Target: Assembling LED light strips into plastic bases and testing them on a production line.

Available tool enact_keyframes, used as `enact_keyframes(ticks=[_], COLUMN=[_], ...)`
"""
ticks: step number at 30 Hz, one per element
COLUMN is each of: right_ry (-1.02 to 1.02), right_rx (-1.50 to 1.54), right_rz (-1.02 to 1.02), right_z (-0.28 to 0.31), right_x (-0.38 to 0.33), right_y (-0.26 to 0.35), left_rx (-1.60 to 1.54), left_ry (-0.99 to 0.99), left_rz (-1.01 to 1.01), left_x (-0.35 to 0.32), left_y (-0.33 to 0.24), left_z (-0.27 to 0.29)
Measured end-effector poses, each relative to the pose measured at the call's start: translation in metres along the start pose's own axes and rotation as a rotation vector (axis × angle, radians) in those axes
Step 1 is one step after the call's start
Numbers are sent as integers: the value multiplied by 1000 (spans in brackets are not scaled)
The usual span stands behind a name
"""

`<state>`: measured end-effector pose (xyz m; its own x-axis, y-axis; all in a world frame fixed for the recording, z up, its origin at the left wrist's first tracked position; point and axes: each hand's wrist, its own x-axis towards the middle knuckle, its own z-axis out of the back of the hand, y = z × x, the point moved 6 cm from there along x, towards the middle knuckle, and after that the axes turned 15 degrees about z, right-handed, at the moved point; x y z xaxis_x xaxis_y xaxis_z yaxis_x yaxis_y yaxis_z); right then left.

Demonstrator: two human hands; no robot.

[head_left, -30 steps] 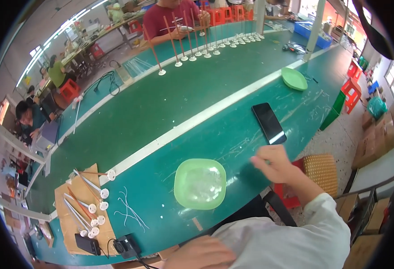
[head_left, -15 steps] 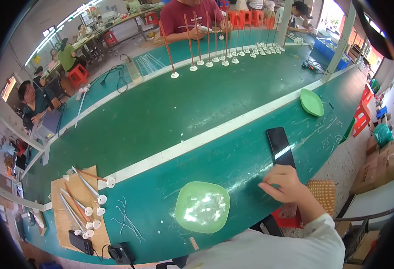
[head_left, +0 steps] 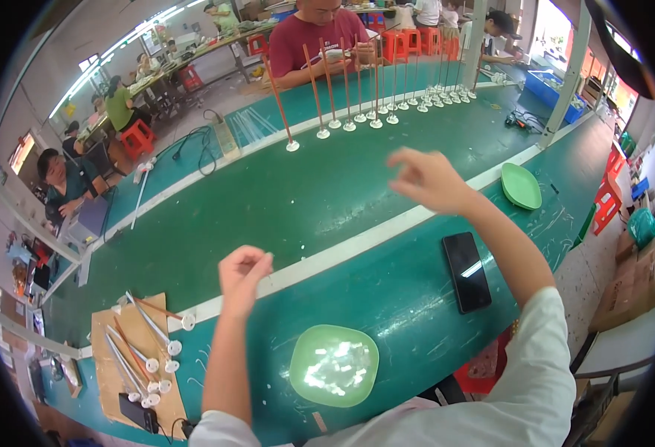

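Note:
My left hand [head_left: 243,277] hovers over the white strip at the bench's edge, its fingers curled and the thumb pressed in. Whether something small is held there cannot be made out. Farther right and forward, my right hand [head_left: 431,181] is raised above the dark green surface. Its fingers are bent but apart, with nothing visible in them. Beyond it stands a row of thin brown rods [head_left: 316,93] on white round bases [head_left: 323,134]. Close to me sits a light green dish [head_left: 303,350] of small shiny pale pieces [head_left: 336,366].
A black phone [head_left: 466,272] and another green dish [head_left: 521,186] lie to the right. On the left, cardboard [head_left: 107,357] carries rods with white round ends [head_left: 174,347] and a black device [head_left: 139,412]. Across the bench, a person in a red shirt [head_left: 297,45] works. A blue crate [head_left: 554,93] stands far right.
My right hand has moved forward and left, from beside the phone to above the dark green surface. My left hand and forearm have come into view.

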<state>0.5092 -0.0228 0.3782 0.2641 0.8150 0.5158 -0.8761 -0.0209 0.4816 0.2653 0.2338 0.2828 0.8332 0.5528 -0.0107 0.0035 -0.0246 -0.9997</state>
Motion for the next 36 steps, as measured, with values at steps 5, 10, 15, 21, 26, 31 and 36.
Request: enact_keyframes(ticks=[5,10,15,21,26,31,36], right_ry=[-239,-528,-526,-429,-402,-338,-303], right_rx=[-90,72,-79,-16,-109,-71,-94], right_rz=[-137,-308,-352,-418,-342,-447,-503], right_z=[-44,-103,-173,-206,-202,-200,-191], right_x=[114,161,190,228,257,265,264], right_y=[-118,-183,-204,-207,-192,-173,-160], left_rx=[-156,33,369,339,226,230,224], left_ry=[-125,-279,-212,-207,-260,-288,-280], left_rz=[-7,-73,-226,-188,-79,-28,-22], left_x=[47,43,44,53,61,59,58], left_y=[40,57,45,45,54,59,58], left_z=[-21,-38,-51,-53,-44,-40,-40])
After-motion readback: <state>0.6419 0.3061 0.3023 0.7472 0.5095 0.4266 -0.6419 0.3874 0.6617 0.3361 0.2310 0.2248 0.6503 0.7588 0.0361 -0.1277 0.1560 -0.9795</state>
